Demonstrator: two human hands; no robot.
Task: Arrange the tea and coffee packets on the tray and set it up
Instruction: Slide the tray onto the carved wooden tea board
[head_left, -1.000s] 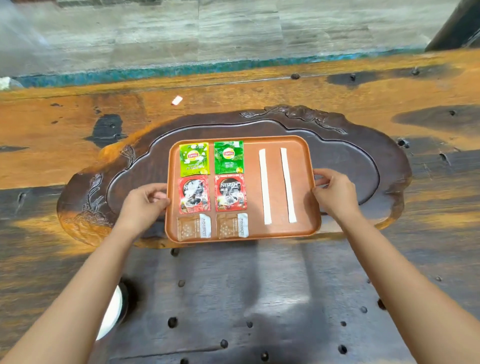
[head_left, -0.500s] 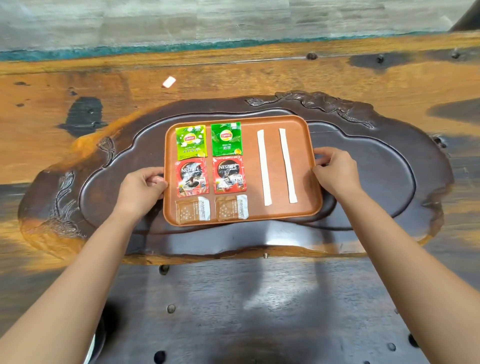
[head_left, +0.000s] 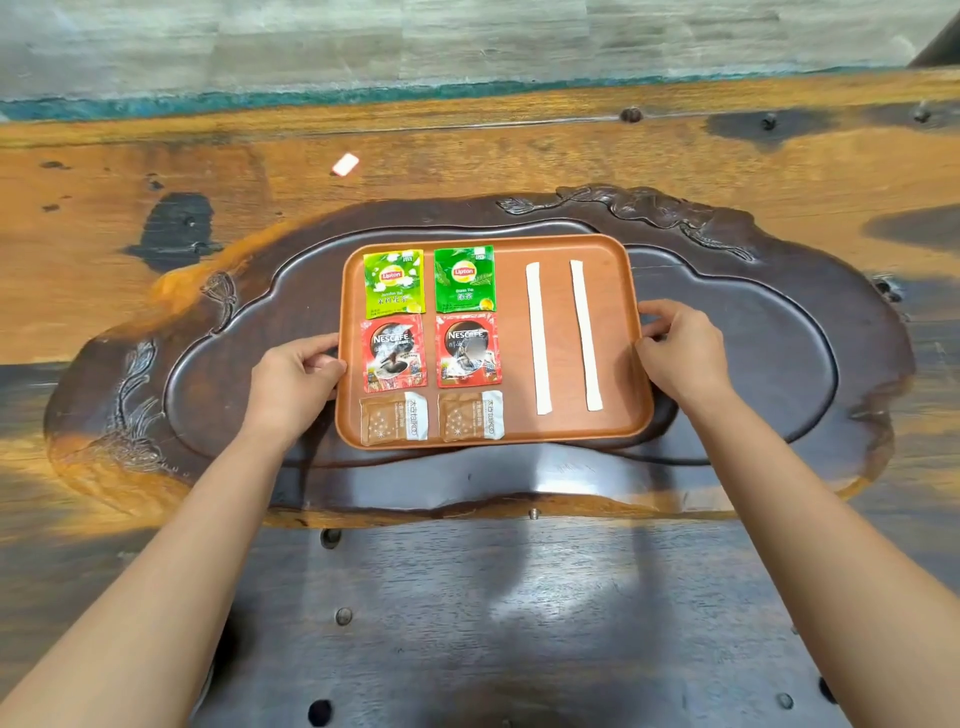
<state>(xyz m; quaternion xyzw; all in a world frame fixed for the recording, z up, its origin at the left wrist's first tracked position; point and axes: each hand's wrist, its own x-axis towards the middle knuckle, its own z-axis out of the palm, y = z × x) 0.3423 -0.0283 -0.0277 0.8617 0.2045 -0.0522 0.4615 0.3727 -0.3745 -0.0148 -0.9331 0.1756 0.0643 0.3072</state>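
An orange-brown rectangular tray (head_left: 618, 415) lies in the hollow of a dark carved wooden tea board (head_left: 769, 364). On its left half sit two green Lipton tea packets (head_left: 395, 283) (head_left: 464, 279), below them two red Nescafe coffee packets (head_left: 393, 353) (head_left: 467, 351), and at the near edge two brown sugar sachets (head_left: 393, 418) (head_left: 470, 415). Two white paper-wrapped sticks (head_left: 538, 338) (head_left: 586, 335) lie lengthwise on the right half. My left hand (head_left: 293, 382) grips the tray's left rim. My right hand (head_left: 680, 353) grips its right rim.
The tea board rests on a large orange and dark wooden table (head_left: 467, 623) with small round holes. A small white scrap (head_left: 345, 164) lies on the table beyond the board. A stone floor or wall runs past the far table edge.
The tray, held by both hands, has moved from the board's near edge further into the middle of its hollow. The packets kept their places on the tray.
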